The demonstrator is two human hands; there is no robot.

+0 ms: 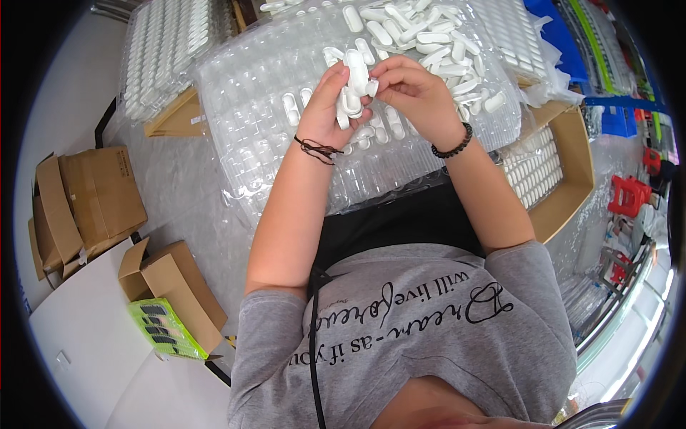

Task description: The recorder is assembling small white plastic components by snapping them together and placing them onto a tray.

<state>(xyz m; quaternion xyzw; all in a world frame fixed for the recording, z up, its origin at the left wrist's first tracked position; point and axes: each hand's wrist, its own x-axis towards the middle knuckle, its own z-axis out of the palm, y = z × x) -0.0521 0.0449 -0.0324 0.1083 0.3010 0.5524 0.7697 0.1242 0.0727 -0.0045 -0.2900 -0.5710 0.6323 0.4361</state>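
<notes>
White pieces (pixel 356 70): being gripped, several together, in left hand (pixel 325 107), just above clear trays (pixel 243 82). Being met from the right by right hand (pixel 421 96), fingers (pixel 396 75) drawn together at a short white end (pixel 372 88); cannot tell whether pinching or merely touching. Judging by layout, running at an early stage: showing only some seated pieces (pixel 291 109) near both hands, while still lying loose in a large heap (pixel 454 68) at far right, apparently left to handle. Pointing, for the uppermost held piece, toward the trays' far edge, long axis running near to far. Sitting roughly parallel when seated; lying every which way when heaped.
</notes>
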